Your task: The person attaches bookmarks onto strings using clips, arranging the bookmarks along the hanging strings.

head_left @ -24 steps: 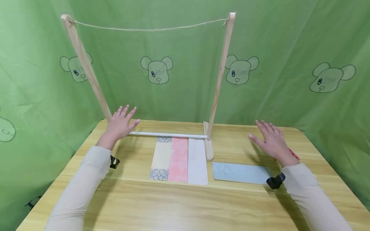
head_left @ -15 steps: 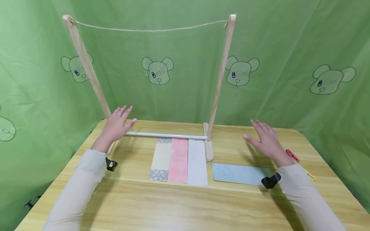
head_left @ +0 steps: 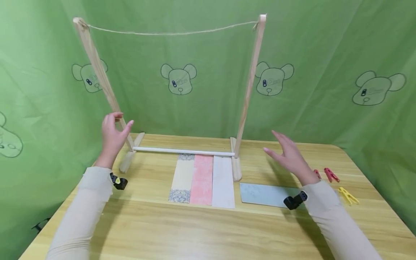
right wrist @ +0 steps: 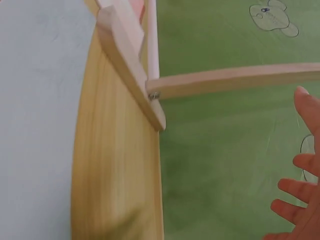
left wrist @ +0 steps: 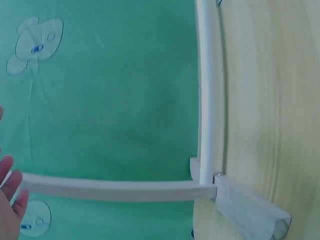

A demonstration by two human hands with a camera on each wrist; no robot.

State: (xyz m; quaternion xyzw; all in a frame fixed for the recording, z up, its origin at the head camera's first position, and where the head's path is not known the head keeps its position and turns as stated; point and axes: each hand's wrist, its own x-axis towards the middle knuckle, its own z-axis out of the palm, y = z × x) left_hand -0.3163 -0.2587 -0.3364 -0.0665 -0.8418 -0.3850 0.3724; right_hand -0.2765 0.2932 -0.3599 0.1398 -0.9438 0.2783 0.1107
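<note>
Wooden frame, two posts joined by a white crossbar point(head_left: 183, 151) low down and a twine line point(head_left: 169, 33) slung between the post tops. It stands at the far side of the table point(head_left: 195, 231), toward 12 o'clock.

Left post point(head_left: 100, 77): leans outward. The left hand point(head_left: 112, 135) is raised against its lower part, fingers and thumb curving about the wood; whether they press it or only sit beside it cannot be told. The left wrist view shows fingertips at the edge of the post point(left wrist: 100, 189), no firm clasp visible.

Right post point(head_left: 248, 85): rises from its foot point(head_left: 236, 168). The right hand point(head_left: 289, 155) hovers at 3 o'clock of this post, apart from it, fingers straight and spread, holding nothing.

Paper strips, three, side by side and touching, at 6 o'clock of the crossbar: cream with patterned ends point(head_left: 182, 178), pink point(head_left: 201, 180), white point(head_left: 223, 181).

Pale blue sheet point(head_left: 264, 194): flat on the table, 3 o'clock of the strips, under the right forearm.

Clothes pegs near the right table edge: red point(head_left: 330, 174), yellow point(head_left: 347, 195).

Backdrop: green cloth point(head_left: 325, 47) printed with bear heads.
</note>
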